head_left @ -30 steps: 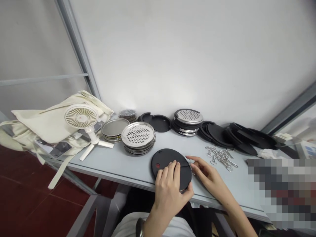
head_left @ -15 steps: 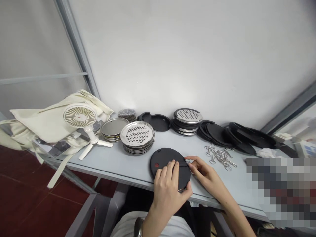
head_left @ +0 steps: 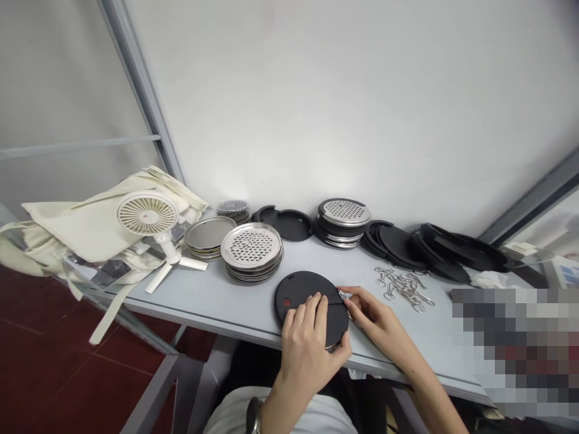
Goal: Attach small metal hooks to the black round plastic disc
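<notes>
My left hand (head_left: pixel 307 343) is shut on a round black plastic disc (head_left: pixel 298 295), with the fingers across its top and the thumb side at its lower edge. The disc has a small red dot and a thin slit running to its right rim, and it rests on the table edge. My right hand (head_left: pixel 375 319) pinches a small metal clip (head_left: pixel 344 296) at that right rim. The clip's shape is partly hidden by my fingertips. A loose heap of metal hook clips (head_left: pixel 402 289) lies to the right of my right hand.
Along the wall on the grey table (head_left: pixel 181 283) stand stacks of perforated steel grater discs (head_left: pixel 251 253) and black rings (head_left: pixel 393 247). A white desk fan (head_left: pixel 147 214) rests on a cream canvas bag (head_left: pixel 76 229) at left. A pixelated patch covers the right.
My right hand has moved in to the disc's right rim, bringing the metal clip up to the end of the slit. The left hand and disc have stayed nearly still.
</notes>
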{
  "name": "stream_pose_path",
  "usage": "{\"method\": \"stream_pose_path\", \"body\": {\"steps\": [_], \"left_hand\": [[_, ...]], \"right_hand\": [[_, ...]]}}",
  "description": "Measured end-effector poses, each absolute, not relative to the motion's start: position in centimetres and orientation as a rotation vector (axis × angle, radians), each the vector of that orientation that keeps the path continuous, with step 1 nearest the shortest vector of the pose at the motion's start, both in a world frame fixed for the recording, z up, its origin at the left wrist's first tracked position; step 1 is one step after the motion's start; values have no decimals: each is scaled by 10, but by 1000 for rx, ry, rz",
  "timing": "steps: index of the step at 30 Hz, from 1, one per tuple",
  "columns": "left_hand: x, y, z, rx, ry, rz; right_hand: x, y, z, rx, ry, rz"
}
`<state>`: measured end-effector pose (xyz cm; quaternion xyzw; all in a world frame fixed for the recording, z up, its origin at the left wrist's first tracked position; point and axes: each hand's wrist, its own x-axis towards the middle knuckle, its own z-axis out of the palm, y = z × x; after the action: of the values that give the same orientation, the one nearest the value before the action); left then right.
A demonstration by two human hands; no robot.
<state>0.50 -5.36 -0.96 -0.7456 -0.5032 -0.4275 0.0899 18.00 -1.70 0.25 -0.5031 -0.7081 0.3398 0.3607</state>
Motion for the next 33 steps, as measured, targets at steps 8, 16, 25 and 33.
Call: {"method": "stream_pose_path", "body": {"steps": [8, 16, 25, 33], "left_hand": [[4, -54, -10, -2232, -1499, -1284], [5, -54, -11, -2226, -1501, -1279], [5, -54, -12, -2232, -1502, -1280], [5, -53, -11, -2232, -1509, -1280]], "right_hand": [[180, -19, 5, -1294, -1934, 760], [177, -19, 5, -1314, -1923, 701], [176, -18, 3, -1304, -1882, 733], [176, -17, 4, -1283, -1831, 792]]}}
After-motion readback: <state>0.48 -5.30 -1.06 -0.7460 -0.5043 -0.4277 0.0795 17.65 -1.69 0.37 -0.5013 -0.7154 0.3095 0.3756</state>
